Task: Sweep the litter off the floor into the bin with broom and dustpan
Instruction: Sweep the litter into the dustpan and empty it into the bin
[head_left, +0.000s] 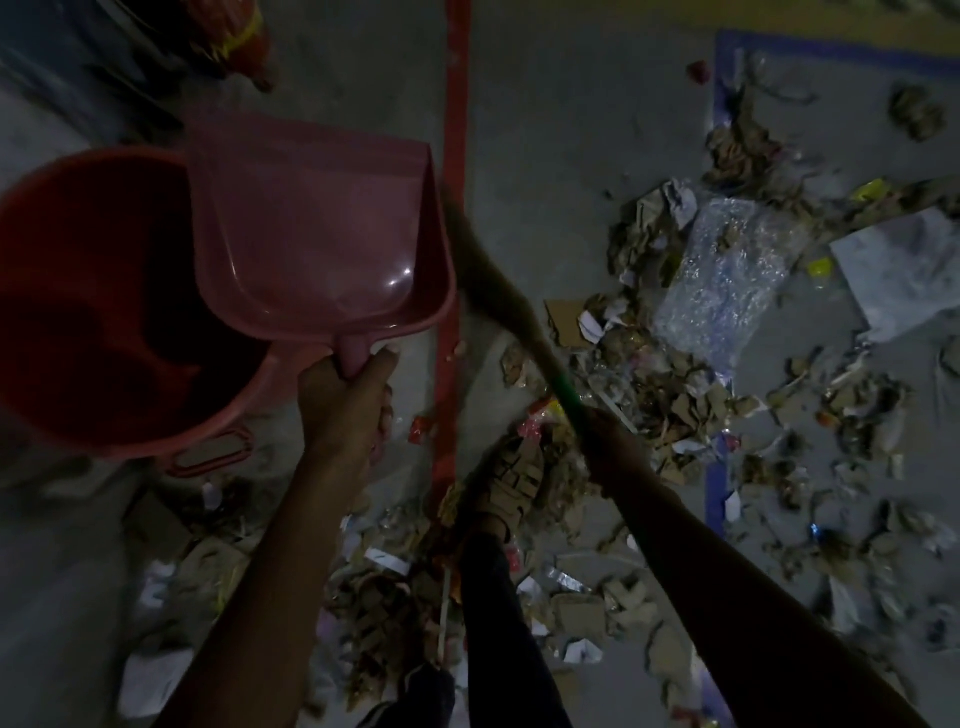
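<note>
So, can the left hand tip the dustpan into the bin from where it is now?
Probably yes. The left hand grips the handle, and the dustpan already hangs partly over the bin's open mouth; nothing lies between them.

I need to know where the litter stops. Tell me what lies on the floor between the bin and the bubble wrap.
In the head view, between the red bin and the bubble wrap lies a red floor stripe, crossed by the broom; the floor there is otherwise nearly bare.
</note>
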